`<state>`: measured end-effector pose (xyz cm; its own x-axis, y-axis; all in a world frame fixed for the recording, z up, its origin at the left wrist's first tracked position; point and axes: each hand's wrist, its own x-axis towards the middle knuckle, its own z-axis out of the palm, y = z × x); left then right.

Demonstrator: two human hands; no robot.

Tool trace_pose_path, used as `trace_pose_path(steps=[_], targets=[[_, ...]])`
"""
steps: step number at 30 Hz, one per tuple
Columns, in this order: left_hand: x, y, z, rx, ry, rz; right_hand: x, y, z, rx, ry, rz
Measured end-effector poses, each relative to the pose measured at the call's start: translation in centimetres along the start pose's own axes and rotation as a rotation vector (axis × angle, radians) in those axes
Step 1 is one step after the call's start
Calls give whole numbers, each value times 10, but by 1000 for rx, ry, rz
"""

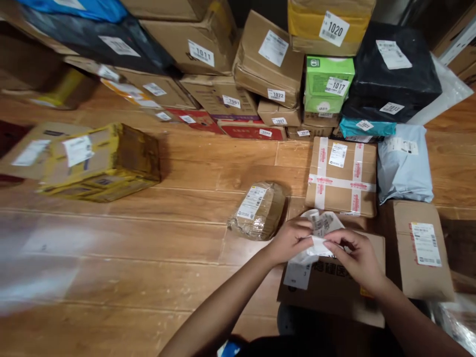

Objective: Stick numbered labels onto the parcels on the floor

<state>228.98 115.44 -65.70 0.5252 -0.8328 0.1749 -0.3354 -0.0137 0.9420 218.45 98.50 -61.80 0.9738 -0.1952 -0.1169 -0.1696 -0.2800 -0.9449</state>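
A white strip of printed labels (327,224) is pinched between my two hands, its far end curling up. My left hand (292,241) is closed on the strip's left side, thumb and fingers together. From the right, the thumb and index finger of my right hand (355,258) grip its other edge. Below both hands lies a brown cardboard box (330,295) with dark printed characters and a pale label on its left part. Just left of my left hand sits a small tape-wrapped brown parcel (262,213) bearing a shipping label.
Beyond my hands lies a flat box with white-and-red tape (344,193), beside a light-blue bag parcel (405,166). A brown parcel (420,248) is on the right. Stacked numbered boxes (275,64) line the back. A yellow-taped box (104,163) rests on the wooden floor (178,238) at left.
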Motion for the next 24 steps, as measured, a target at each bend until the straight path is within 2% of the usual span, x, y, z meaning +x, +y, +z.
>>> trace_pose_path(steps=[2,5,7,10,13,17,24], targets=[[-13,2,-6,-144,-10,-151,8,4,18,71,68,51],[-32,2,-2,-359,180,-379,18,11,41,179,95,137],[-42,-2,3,-407,334,-506,25,15,48,243,31,201],[-52,-8,6,-419,490,-635,31,21,50,300,-151,263],[-59,-10,3,-480,526,-709,33,25,53,295,-199,275],[-64,-8,-3,-584,525,-749,37,28,68,336,-114,279],[-68,-10,-14,-528,539,-812,48,23,87,354,-92,316]])
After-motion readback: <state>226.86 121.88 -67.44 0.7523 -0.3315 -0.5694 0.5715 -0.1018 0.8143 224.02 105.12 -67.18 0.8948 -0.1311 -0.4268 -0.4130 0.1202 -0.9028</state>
